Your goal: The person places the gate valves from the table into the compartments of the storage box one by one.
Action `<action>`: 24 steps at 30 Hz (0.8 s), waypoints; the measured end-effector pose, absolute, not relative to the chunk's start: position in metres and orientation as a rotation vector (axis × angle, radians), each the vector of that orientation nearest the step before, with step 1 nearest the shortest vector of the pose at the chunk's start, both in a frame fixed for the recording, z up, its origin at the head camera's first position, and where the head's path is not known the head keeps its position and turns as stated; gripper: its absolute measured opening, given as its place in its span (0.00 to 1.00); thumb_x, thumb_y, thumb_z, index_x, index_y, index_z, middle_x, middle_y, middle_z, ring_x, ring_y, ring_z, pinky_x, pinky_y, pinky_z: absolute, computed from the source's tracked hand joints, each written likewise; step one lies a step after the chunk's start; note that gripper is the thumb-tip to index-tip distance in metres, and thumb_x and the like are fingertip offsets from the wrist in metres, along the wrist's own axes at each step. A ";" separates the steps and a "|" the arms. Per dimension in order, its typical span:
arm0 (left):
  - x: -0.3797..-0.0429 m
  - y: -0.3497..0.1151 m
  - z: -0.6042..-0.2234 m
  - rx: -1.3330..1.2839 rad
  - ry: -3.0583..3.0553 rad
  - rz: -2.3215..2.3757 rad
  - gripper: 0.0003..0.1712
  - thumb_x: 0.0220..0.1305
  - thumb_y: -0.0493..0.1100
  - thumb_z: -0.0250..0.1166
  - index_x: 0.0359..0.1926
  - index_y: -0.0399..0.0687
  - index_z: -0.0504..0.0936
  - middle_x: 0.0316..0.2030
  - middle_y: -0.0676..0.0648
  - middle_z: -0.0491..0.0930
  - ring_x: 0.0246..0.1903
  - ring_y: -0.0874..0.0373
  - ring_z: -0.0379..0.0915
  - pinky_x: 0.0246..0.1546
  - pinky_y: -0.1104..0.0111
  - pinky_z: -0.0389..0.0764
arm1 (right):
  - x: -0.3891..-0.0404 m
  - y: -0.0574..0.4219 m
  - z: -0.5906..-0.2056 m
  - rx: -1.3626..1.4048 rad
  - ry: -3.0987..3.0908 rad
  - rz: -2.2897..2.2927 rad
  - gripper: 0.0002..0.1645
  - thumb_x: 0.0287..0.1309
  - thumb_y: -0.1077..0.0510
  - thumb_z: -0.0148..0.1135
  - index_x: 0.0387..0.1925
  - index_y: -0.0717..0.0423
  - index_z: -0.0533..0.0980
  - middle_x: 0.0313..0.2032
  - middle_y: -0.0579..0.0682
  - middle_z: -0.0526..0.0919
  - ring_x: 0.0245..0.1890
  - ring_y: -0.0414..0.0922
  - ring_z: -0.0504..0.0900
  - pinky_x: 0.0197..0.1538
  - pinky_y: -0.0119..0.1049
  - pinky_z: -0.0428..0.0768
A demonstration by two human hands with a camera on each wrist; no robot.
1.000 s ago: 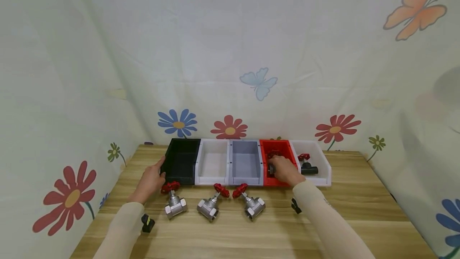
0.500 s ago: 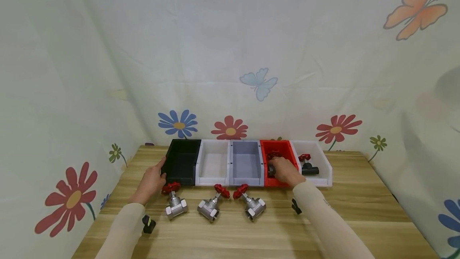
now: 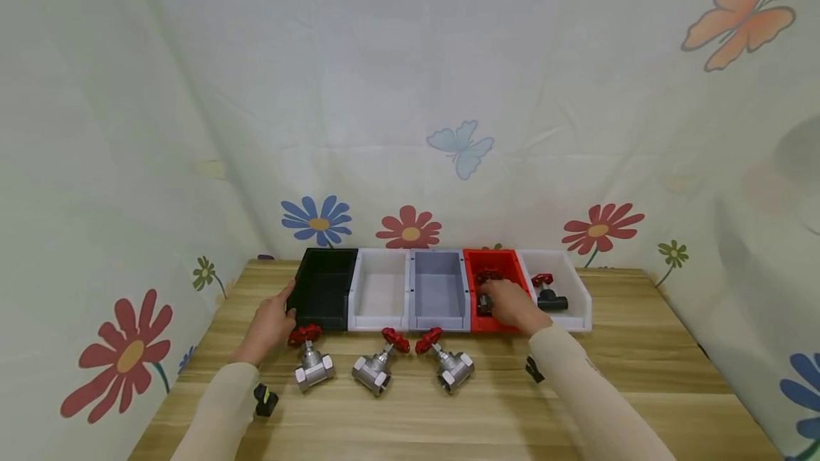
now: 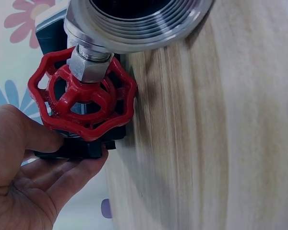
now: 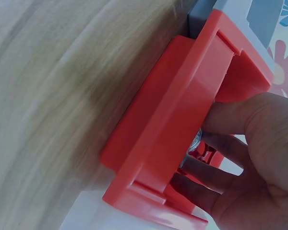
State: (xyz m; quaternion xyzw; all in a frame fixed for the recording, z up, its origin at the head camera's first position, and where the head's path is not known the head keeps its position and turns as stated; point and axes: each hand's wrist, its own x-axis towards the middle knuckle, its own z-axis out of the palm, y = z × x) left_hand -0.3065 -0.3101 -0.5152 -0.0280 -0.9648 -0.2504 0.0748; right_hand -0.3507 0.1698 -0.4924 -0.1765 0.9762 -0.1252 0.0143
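My left hand (image 3: pixel 269 326) grips the outer left side of the black bin (image 3: pixel 323 322); thumb and fingers pinch its wall in the left wrist view. Right by it, a steel valve with a red handwheel (image 4: pixel 89 103) lies on the table. My right hand (image 3: pixel 509 303) reaches into the red bin (image 3: pixel 520 272). There its thumb and fingers are curled round a metal valve (image 3: pixel 485 304) with a red handwheel, mostly hidden in the right wrist view. Two more steel valves, a middle one (image 3: pixel 373 370) and a right one (image 3: pixel 453 368), lie before the bins.
A white bin (image 3: pixel 379 324) and a grey bin (image 3: pixel 438 322) stand between the black and red ones. At the right end, another white bin (image 3: pixel 581 304) holds a black valve (image 3: pixel 551 301) with a red handwheel. A patterned cloth (image 3: pixel 359 91) hangs behind the wooden table (image 3: pixel 384 429).
My right forearm has shifted slightly to the right, and a little more of the metal valve shows beside the fingers in the red bin. My left hand stays at the black bin.
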 end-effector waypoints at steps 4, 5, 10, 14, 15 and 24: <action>-0.306 -0.309 -0.515 -0.108 -2.873 -0.732 0.39 0.61 0.31 0.57 0.73 0.31 0.57 0.24 0.35 0.78 0.21 0.54 0.63 0.32 0.59 0.74 | -0.344 0.173 -0.490 -0.592 3.050 -0.413 0.23 0.56 0.66 0.64 0.55 0.52 0.80 0.53 0.51 0.84 0.55 0.52 0.80 0.62 0.52 0.75; -0.306 -0.309 -0.515 -0.117 -2.868 -0.729 0.39 0.61 0.31 0.57 0.73 0.31 0.57 0.23 0.36 0.77 0.20 0.54 0.63 0.32 0.59 0.73 | -0.342 0.174 -0.489 -0.594 3.053 -0.423 0.23 0.57 0.65 0.64 0.56 0.52 0.80 0.54 0.52 0.84 0.56 0.52 0.80 0.62 0.52 0.75; -0.306 -0.310 -0.516 -0.113 -2.879 -0.734 0.39 0.61 0.32 0.56 0.73 0.31 0.56 0.22 0.37 0.76 0.20 0.54 0.63 0.32 0.59 0.73 | -0.333 0.178 -0.487 -0.659 3.074 -0.426 0.24 0.57 0.62 0.66 0.57 0.55 0.78 0.57 0.54 0.82 0.60 0.54 0.78 0.63 0.53 0.73; -0.308 -0.311 -0.516 -0.120 -2.871 -0.710 0.39 0.61 0.31 0.56 0.72 0.30 0.56 0.33 0.27 0.80 0.27 0.49 0.70 0.40 0.52 0.78 | -0.331 0.180 -0.487 -0.680 3.077 -0.439 0.25 0.58 0.61 0.66 0.59 0.55 0.77 0.59 0.55 0.80 0.63 0.55 0.75 0.65 0.53 0.72; -0.308 -0.311 -0.516 -0.124 -2.865 -0.708 0.39 0.61 0.31 0.56 0.72 0.29 0.56 0.37 0.24 0.80 0.29 0.48 0.71 0.42 0.49 0.79 | -0.331 0.180 -0.487 -0.679 3.082 -0.450 0.25 0.58 0.61 0.66 0.59 0.55 0.77 0.60 0.55 0.79 0.63 0.55 0.75 0.65 0.53 0.72; -0.309 -0.309 -0.517 -0.107 -2.884 -0.709 0.39 0.61 0.31 0.56 0.73 0.30 0.55 0.45 0.21 0.78 0.32 0.47 0.73 0.47 0.47 0.78 | -0.324 0.186 -0.481 -0.758 3.106 -0.472 0.25 0.59 0.61 0.65 0.59 0.56 0.77 0.62 0.57 0.77 0.63 0.54 0.75 0.64 0.52 0.74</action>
